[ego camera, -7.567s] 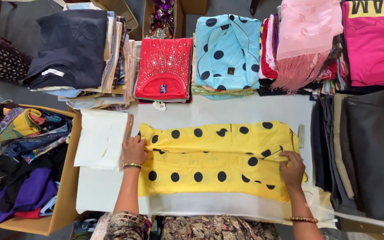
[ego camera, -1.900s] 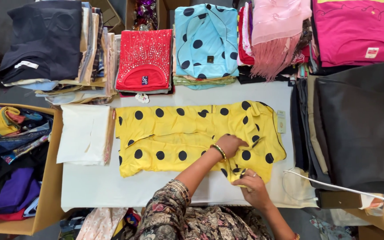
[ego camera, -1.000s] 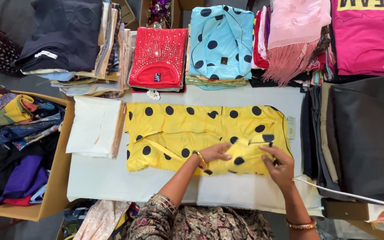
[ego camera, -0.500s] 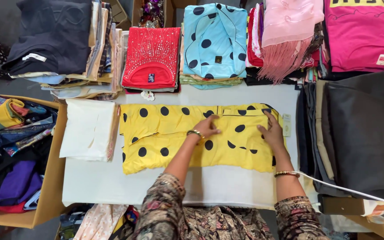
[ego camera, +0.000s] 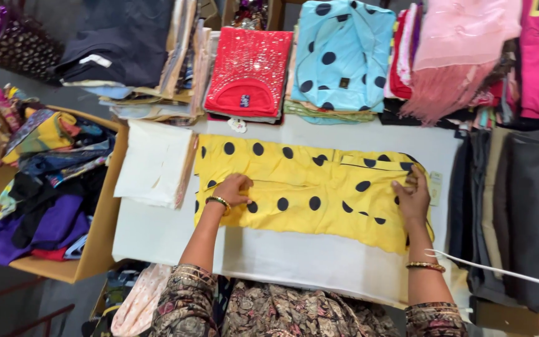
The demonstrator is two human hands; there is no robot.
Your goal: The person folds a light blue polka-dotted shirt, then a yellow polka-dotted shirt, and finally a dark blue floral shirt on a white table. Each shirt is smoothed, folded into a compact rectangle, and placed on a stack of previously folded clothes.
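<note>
On the white table (ego camera: pixel 157 231), a yellow garment with black dots (ego camera: pixel 319 193) lies folded lengthwise. Left hand (ego camera: pixel 232 189) presses its left end, fingers curled, pinching cloth. Right hand (ego camera: pixel 412 196) lies at the right end, fingers together, flat. Cream folded cloth (ego camera: pixel 154 163) lies just left.

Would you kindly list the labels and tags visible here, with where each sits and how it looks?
Paper tag: pale rectangle at the right end of the yellow spotted garment, beside the right hand.
Hang tag: small white, below the red sequinned top.
Neck label: small dark patch on that top.
Sewn label: white strip on the dark folded garment, top left.
</note>
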